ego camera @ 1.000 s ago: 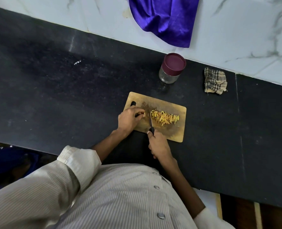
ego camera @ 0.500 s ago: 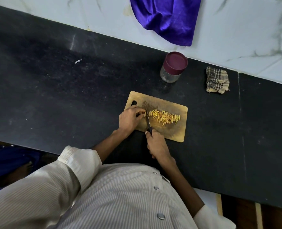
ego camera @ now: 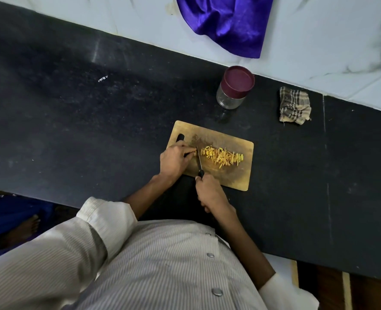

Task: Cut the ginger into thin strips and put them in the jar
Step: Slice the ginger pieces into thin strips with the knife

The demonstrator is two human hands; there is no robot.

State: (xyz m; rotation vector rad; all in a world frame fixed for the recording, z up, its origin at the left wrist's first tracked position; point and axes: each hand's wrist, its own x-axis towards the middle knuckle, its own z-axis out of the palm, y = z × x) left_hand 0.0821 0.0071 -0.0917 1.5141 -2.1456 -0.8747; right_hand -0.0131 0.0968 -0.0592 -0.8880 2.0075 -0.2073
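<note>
Head view, left to right: the black desk [ego camera: 73,121] is bare on its left stretch apart from a small white fleck. Then comes the wooden cutting board [ego camera: 227,180], with the left hand [ego camera: 176,159] resting on its left part, fingers curled down and pinching something at the blade. What it pins is too small to make out; by my judgement it is the last uncut bit of ginger. Just right of those fingertips stands the knife [ego camera: 199,161], its blade running away from the person and its handle gripped in the right hand [ego camera: 209,193] at the board's near edge. Compared with a second ago, the blade has stepped left, away from the pile and up against the left fingertips, so the uncut remainder has shrunk to almost nothing. Right of the blade lies the heap of ginger strips [ego camera: 223,155], yellow and thin, spread across the middle of the board.

Beyond the board, near the wall, the jar [ego camera: 233,90] stands upright with its maroon lid still on, well apart from the strips. Farther right lies a folded checked cloth [ego camera: 294,106], and a purple cloth [ego camera: 225,21] hangs over the white wall above.

Cutting looks nearly finished. Opening the jar and moving the strips in are both still to come.
</note>
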